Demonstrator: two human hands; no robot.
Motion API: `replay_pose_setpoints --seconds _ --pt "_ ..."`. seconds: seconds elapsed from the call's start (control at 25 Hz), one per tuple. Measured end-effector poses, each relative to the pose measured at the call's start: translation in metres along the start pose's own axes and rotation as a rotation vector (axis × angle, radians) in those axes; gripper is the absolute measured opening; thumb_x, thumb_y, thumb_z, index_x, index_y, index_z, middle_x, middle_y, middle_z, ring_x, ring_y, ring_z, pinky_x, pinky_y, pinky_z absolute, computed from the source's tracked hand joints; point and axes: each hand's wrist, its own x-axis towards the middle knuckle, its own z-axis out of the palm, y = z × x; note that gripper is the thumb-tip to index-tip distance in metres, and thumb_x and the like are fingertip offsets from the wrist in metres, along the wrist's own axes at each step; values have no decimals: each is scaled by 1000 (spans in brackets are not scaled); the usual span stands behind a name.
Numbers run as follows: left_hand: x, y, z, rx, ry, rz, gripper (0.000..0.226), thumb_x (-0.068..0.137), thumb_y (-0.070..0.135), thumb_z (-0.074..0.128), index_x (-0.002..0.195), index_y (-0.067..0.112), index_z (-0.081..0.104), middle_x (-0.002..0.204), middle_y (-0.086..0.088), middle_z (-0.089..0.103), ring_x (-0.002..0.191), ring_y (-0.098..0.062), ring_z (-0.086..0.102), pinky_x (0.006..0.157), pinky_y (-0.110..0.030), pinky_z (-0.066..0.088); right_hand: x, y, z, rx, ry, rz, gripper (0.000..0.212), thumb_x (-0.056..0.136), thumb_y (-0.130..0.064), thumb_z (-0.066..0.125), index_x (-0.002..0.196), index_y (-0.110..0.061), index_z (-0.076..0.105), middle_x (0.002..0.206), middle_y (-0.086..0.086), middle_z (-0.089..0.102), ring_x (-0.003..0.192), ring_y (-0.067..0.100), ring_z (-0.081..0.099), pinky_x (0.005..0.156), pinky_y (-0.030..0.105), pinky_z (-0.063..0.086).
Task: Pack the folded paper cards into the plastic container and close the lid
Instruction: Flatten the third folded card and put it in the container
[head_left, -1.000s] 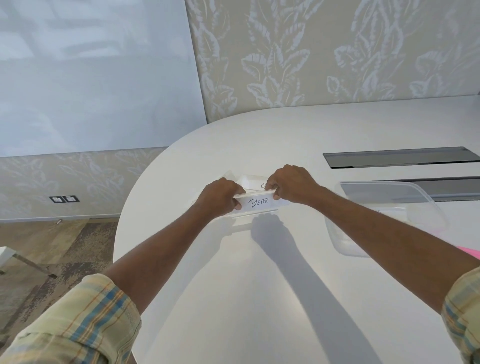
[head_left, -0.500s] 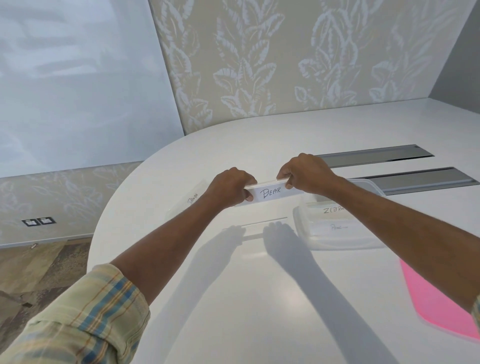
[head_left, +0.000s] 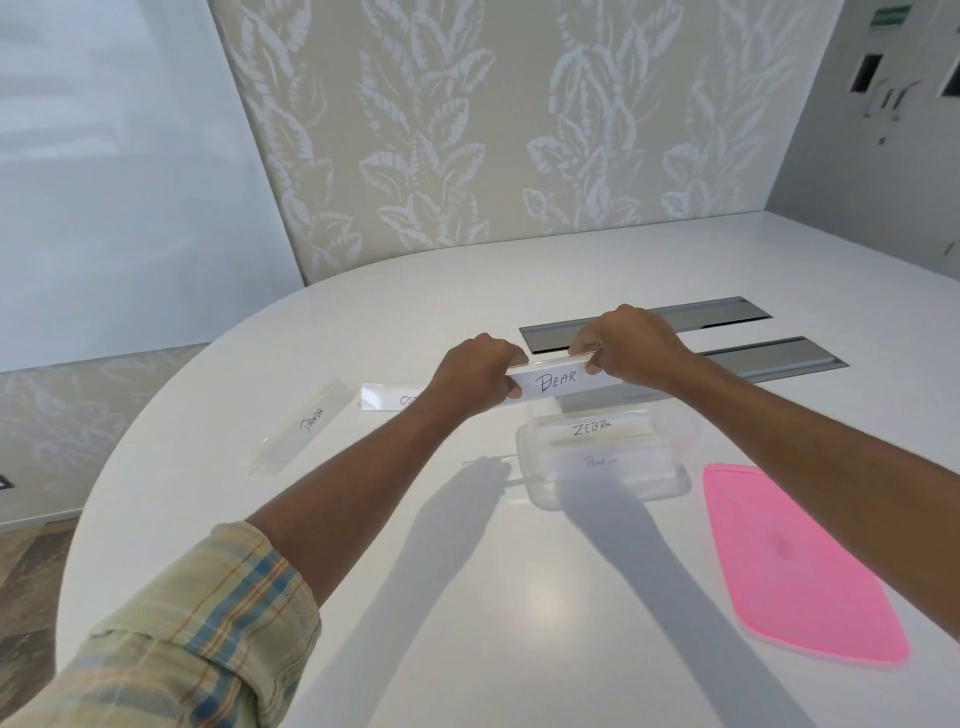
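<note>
A folded white card marked BEAR (head_left: 558, 383) is held in the air by both ends. My left hand (head_left: 480, 376) grips its left end and my right hand (head_left: 626, 345) its right end. It hangs just above the far edge of the clear plastic container (head_left: 680, 480). Inside the container lie a card marked ZEBRA (head_left: 592, 428) and another card with faint writing (head_left: 600, 461). The pink lid (head_left: 795, 566) lies flat on the table to the right of the container. Two more cards rest at the left: one marked PANDA (head_left: 306, 423) and one partly hidden behind my left wrist (head_left: 389, 397).
The white table (head_left: 519, 597) has a rounded edge at the left, with floor below it. Two dark metal cable slots (head_left: 737, 312) run across the table behind my hands. A patterned wall stands beyond the table.
Both hands have carried the BEAR card to the right, from the loose cards to just over the container. The camera has turned right, bringing the pink lid into full view.
</note>
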Motion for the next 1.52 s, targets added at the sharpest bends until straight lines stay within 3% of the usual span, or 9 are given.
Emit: replay_pose_setpoints --seconds 0.32,0.52,0.72,0.96,1.2,1.52 --pt "34 34 33 -28 -21 50 47 92 23 75 138 26 66 134 -2 67 127 -27 60 96 -39 52 -6 52 11 11 1 79 40 82 -4 69 110 -30 80 87 -15 81 103 10 71 82 30 55" --pt "50 46 54 3 -47 93 48 94 27 75 141 24 64 133 0 62 129 -23 58 95 -37 52 -3 75 28 18 -42 125 41 80 -2 68 106 -31 80 85 -16 80 83 7 68 59 19 38" --pt "61 47 74 117 -75 101 50 93 33 75 141 25 63 136 -1 67 130 -24 59 100 -37 44 2 81 47 -11 -64 82 34 80 -12 80 108 -31 79 103 -12 80 105 16 71 74 29 44" --pt "65 41 94 220 -82 119 37 88 36 77 124 30 71 120 7 76 111 -18 68 102 -41 32 9 88 75 -23 -121 65 34 80 -11 79 109 -29 78 104 -9 80 105 18 71 73 27 42" --pt "74 41 110 206 -146 79 39 86 36 80 123 31 71 122 9 74 115 -16 68 118 -50 16 12 93 92 -22 -189 64 34 82 -11 79 112 -27 77 109 -8 78 108 18 70 85 33 55" --pt "79 43 114 209 -203 62 39 85 31 79 124 30 70 122 6 71 113 -19 68 114 -50 21 13 99 109 -12 -150 55 33 82 -14 80 111 -30 77 111 -11 77 110 17 68 77 29 46"
